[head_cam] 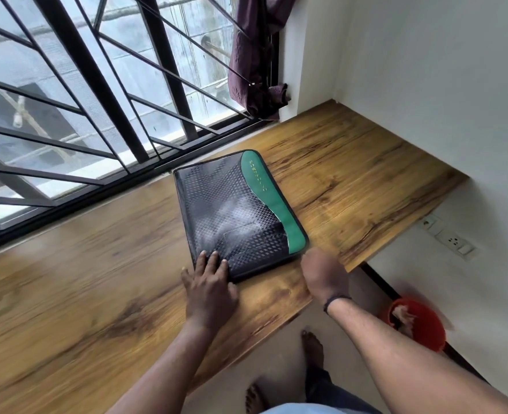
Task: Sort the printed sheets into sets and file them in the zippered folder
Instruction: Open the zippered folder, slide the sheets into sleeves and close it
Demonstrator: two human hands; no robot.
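Both hands were at the near edge of the zippered folder, lying closed near the desk's right corner. Left hand pressed flat; right hand's grip was blurred. Holding it down should help unzipping.

A black zippered folder, patterned with a dotted weave and banded in green, is seen on a brown wood-grain desk. A purple cloth and a red bucket are also pictured.

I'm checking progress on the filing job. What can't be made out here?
- Head view: inside of the closed zippered folder; its cover hides any sheets.
- Right hand: motion-blurred at the folder's corner; grip unclear.
- Green strip lettering: too small.
- Red bucket: contents blurred.
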